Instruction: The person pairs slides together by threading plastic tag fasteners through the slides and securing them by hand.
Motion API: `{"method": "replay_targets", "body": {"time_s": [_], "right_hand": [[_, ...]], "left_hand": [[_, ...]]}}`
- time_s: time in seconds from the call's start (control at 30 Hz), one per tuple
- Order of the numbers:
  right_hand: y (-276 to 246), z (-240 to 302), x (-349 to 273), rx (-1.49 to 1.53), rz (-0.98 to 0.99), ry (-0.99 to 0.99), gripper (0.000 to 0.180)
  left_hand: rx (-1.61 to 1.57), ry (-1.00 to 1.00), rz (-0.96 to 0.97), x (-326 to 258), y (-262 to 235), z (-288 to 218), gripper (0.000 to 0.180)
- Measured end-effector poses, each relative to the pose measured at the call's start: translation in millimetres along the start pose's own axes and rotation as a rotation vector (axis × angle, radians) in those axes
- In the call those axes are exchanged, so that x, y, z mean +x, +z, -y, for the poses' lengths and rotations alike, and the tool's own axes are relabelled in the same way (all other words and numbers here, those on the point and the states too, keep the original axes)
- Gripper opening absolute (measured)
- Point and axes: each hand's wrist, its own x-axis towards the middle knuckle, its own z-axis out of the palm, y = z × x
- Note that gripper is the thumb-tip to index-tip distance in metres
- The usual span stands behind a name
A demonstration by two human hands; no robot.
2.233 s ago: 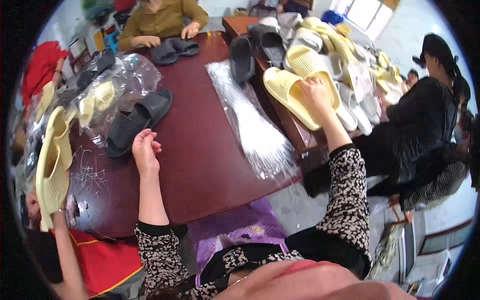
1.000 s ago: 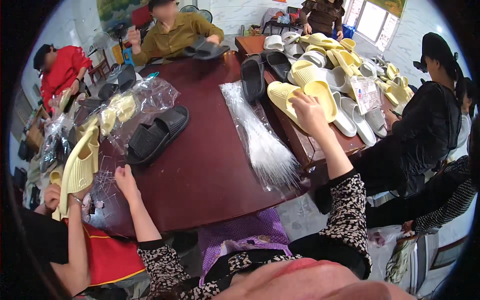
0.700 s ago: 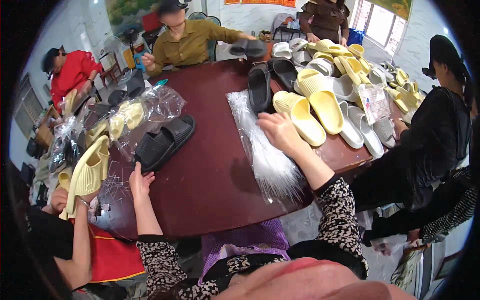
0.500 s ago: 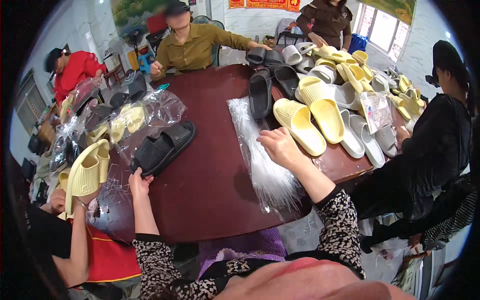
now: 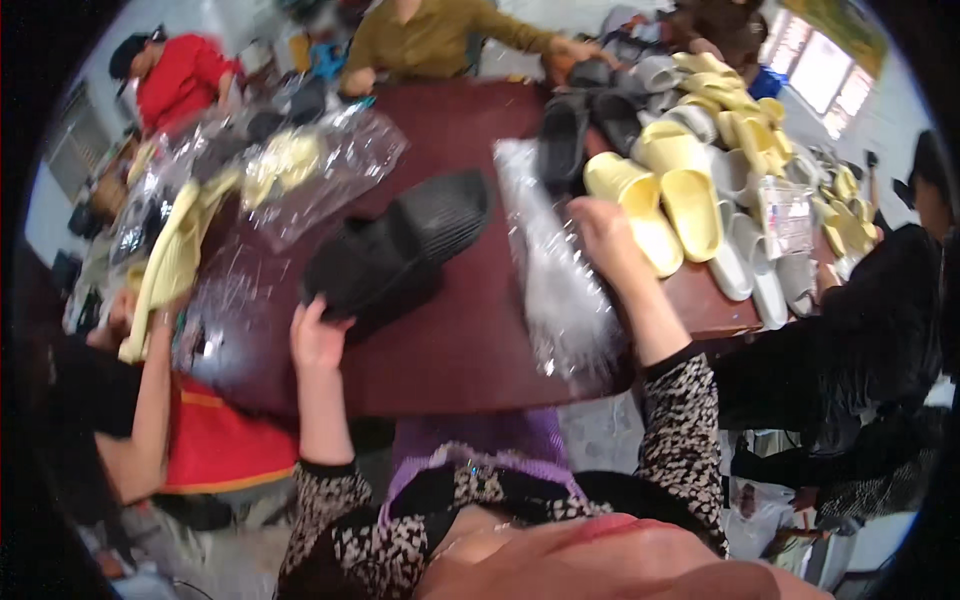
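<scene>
1. The person sits at a dark red table (image 5: pixel 470 330) and reaches forward with both arms in spotted sleeves.
2. The left hand (image 5: pixel 318 335) touches the near end of a pair of black slippers (image 5: pixel 400 250), which lies on the table in front of the person, a little to the left. The fingers are curled around the edge of the slippers; I cannot tell how firmly they grip.
3. The right hand (image 5: pixel 605 232) rests on a stack of clear plastic bags (image 5: pixel 555 265) in the middle of the table. Its fingers are bent and close together on the top bag, but the picture is blurred, so I cannot tell if they pinch it.
4. Just beside the right hand lies a pair of yellow slippers (image 5: pixel 655 195), and behind it a heap of grey and yellow slippers (image 5: pixel 740 140).
5. On the left side, more slippers in clear bags (image 5: pixel 300 170) lie on the table.
6. Other people sit around the table, one in a red shirt (image 5: pixel 180 80).
</scene>
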Motion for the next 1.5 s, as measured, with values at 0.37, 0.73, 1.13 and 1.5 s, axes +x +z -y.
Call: {"method": "replay_targets", "body": {"time_s": [0.37,0.73,1.13,1.5], "right_hand": [[6.9,53.2,20.6,0.768,0.177,0.569,0.036],[-7.8,14.3,24.5,0.795,-0.09,0.707,0.038],[-8.8,58.3,77.7,0.436,0.254,0.244,0.03],[-50.9,77.3,68.4,0.311,0.031,0.031,0.019]], "left_hand": [[0.004,0.077,0.082,-60.2,53.6,8.6,0.035],[-0.013,0.203,-0.057,-72.0,10.1,-16.0,0.03],[0.489,0.271,0.09,17.6,14.1,-74.7,0.032],[1.093,0.834,0.207,40.1,88.7,-25.8,0.03]]}}
